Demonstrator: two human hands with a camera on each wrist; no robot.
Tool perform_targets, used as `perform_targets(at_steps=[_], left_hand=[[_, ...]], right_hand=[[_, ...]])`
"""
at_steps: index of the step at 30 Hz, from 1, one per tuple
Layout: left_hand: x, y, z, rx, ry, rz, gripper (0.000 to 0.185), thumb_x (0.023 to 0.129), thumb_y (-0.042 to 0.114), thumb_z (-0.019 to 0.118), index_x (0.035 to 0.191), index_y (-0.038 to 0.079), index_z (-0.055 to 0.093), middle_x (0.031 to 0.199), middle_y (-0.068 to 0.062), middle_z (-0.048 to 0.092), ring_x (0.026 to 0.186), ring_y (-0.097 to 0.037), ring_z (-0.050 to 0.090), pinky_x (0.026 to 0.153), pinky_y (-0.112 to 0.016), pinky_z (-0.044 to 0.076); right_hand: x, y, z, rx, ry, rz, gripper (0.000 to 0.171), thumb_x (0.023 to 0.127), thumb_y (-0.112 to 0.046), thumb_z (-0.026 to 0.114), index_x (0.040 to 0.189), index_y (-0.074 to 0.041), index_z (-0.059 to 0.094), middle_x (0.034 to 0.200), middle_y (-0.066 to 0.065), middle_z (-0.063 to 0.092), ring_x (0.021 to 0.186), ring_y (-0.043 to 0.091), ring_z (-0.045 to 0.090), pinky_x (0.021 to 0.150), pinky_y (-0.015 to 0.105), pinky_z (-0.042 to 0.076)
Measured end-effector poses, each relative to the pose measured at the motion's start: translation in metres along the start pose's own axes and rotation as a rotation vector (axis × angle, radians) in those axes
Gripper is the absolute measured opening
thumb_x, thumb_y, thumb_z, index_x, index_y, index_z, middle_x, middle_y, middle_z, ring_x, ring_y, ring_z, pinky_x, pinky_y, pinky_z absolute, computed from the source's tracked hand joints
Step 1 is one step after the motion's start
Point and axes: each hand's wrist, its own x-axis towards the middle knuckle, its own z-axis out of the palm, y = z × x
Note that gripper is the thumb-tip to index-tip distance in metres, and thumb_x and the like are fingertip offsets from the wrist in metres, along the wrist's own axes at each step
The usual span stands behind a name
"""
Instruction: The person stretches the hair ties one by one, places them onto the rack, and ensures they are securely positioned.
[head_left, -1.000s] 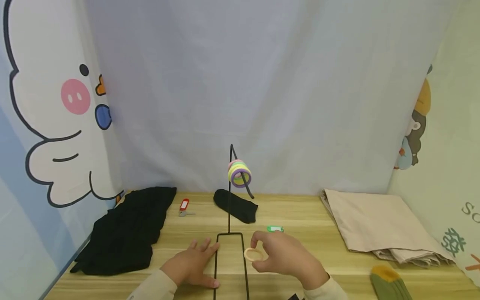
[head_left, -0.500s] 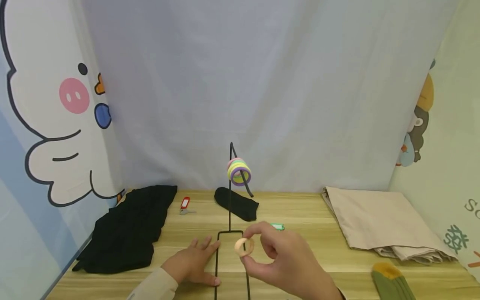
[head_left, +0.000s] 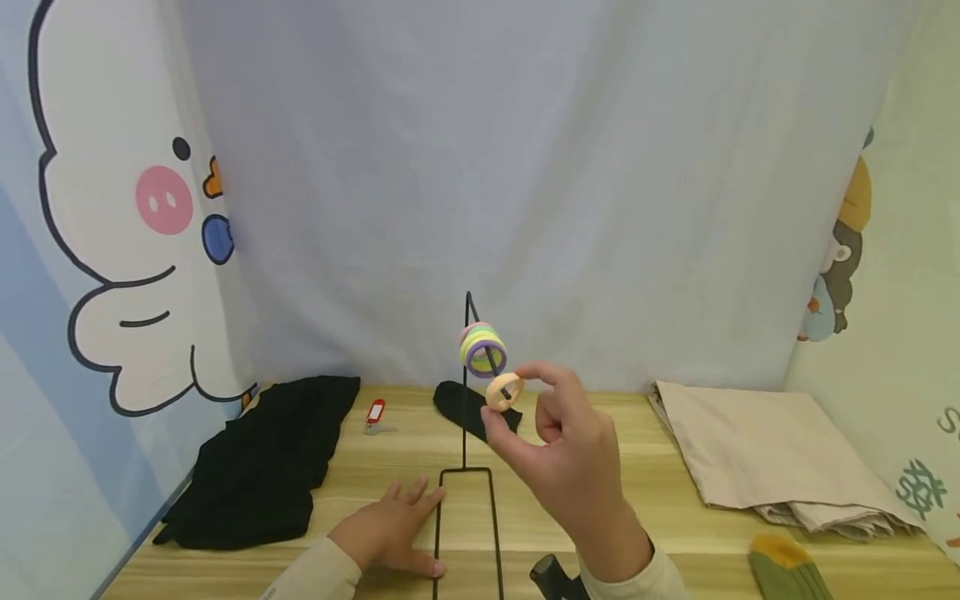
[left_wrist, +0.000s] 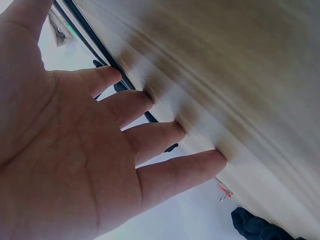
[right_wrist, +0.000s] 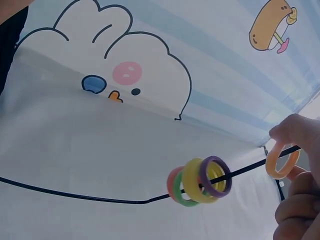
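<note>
My right hand (head_left: 573, 450) pinches a pale orange ring (head_left: 495, 393), like a hair tie, between thumb and forefinger. In the right wrist view the ring (right_wrist: 272, 162) encircles the rod near its free end. Farther up the sloping arm of the black wire stand (head_left: 465, 425) hang several coloured rings, with a purple ring (right_wrist: 204, 175) in front, then yellow, green and pink. My left hand (head_left: 390, 529) lies on the table, fingers spread, beside the stand's base and touching its left bar. In the left wrist view the left hand's fingertips (left_wrist: 215, 159) rest on the wood.
Black cloth (head_left: 258, 467) lies on the left, near a key with a red tag (head_left: 376, 411). A black sock (head_left: 453, 404) is behind the stand. At right are folded beige cloth (head_left: 772, 442) and a green-and-yellow sock (head_left: 787, 567). A grey curtain (head_left: 525, 167) closes the back.
My right hand has lifted the pale orange ring from low by the stand's base up to the rod's end, which now passes through it. The left hand has stayed in place.
</note>
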Motion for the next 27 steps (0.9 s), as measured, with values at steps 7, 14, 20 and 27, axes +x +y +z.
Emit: perform_targets(at_steps=[7,14,20,27], left_hand=[[0.004,0.0,0.002,0.002,-0.015,-0.001,0.094,0.068,0.059,0.071,0.143,0.019,0.034,0.151,-0.015,0.028,0.134,-0.047,0.026,0.097,-0.059,0.036],[0.008,-0.002,0.005,0.016,-0.019,-0.003,0.094,0.068,0.06,0.07,0.144,0.02,0.032,0.151,-0.014,0.027,0.134,-0.047,0.026,0.097,-0.059,0.036],[0.006,-0.009,0.004,0.008,0.028,0.033,0.095,0.067,0.06,0.072,0.143,0.018,0.034,0.149,-0.016,0.031,0.132,-0.049,0.029,0.096,-0.06,0.036],[0.018,-0.019,-0.011,0.015,0.063,0.086,0.092,0.07,0.065,0.066,0.142,0.015,0.037,0.147,-0.018,0.034,0.131,-0.043,0.035,0.1,-0.053,0.036]], right_hand=[[-0.001,0.021,0.026,-0.166,-0.021,0.078,0.041,0.07,-0.019,0.077,0.102,-0.004,0.056,0.048,-0.008,0.025,0.043,-0.003,0.015,0.038,0.013,0.015],[-0.014,0.031,0.033,-0.161,-0.056,0.155,0.054,0.071,-0.025,0.078,0.113,-0.004,0.052,0.047,-0.008,0.024,0.042,-0.003,0.014,0.038,0.013,0.015],[-0.035,0.037,0.032,-0.138,-0.103,0.267,0.052,0.073,-0.026,0.077,0.116,-0.007,0.052,0.05,-0.012,0.021,0.043,-0.005,0.013,0.038,0.012,0.014],[-0.038,0.053,0.03,-0.165,-0.133,0.322,0.051,0.076,-0.029,0.074,0.116,-0.005,0.054,0.052,-0.013,0.021,0.043,-0.003,0.013,0.04,0.013,0.012]])
